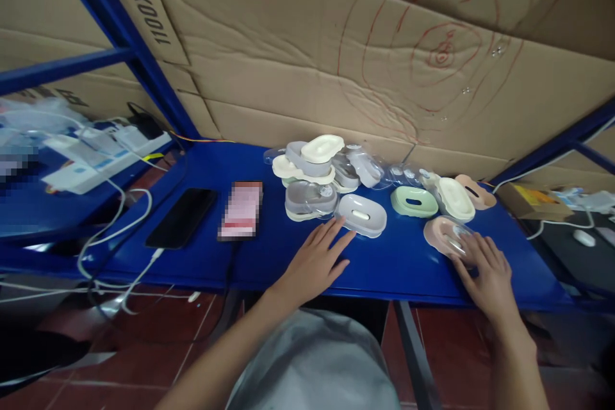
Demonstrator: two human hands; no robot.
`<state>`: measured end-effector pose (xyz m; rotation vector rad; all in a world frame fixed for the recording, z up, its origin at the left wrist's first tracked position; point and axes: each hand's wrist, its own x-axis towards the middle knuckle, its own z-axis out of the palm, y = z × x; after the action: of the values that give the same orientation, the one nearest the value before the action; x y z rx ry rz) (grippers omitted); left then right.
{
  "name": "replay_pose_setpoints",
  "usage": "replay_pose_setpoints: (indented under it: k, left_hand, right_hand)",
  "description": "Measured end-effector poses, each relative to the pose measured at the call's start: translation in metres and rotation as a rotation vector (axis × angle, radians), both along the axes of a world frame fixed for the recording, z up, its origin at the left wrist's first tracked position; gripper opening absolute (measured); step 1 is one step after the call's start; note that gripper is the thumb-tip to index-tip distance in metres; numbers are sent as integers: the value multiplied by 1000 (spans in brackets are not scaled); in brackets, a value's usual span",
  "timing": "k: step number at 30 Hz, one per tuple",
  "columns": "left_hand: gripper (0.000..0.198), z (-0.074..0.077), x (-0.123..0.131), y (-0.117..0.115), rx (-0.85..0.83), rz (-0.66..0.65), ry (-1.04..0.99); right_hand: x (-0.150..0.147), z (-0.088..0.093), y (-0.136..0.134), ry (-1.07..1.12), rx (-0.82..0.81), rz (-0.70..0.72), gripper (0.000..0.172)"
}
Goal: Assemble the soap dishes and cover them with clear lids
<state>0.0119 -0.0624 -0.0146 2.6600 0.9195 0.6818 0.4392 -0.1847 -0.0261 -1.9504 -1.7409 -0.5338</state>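
My left hand [312, 262] lies over the blue table with its fingers spread. Its fingertips reach the near-left edge of a light grey soap dish [372, 221], which has a slot in the middle. On the right, my right hand [487, 275] grips the right end of a peach soap dish [435, 234] topped by a clear plastic piece; thumb and fingers are on it. Behind it sit a green soap dish [398, 205] with a slot and a cream soap dish [459, 198]. A flat peach piece [483, 195] leans at the back.
A heap of grey and cream soap dishes [312, 170] with clear parts stands by the cardboard wall [269, 77]. To the left lie a lit phone [240, 211] and a black phone [182, 218] on a cable. A power strip [106, 160] is farther left, a small carton [533, 202] far right.
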Motion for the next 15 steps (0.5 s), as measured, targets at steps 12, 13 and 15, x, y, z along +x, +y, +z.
replay_pose_setpoints:
  k: [12,13,15]
  left_hand:
    - [41,5,11,-1,190,3,-27]
    - [40,5,9,-5,202,0,-42]
    - [40,3,6,-10,221,-10,-67]
  right_hand:
    - [-167,29,89,73,-339,735,48]
    - [-172,30,95,79,-340,746,42]
    - [-174,34,102,84,-333,747,38]
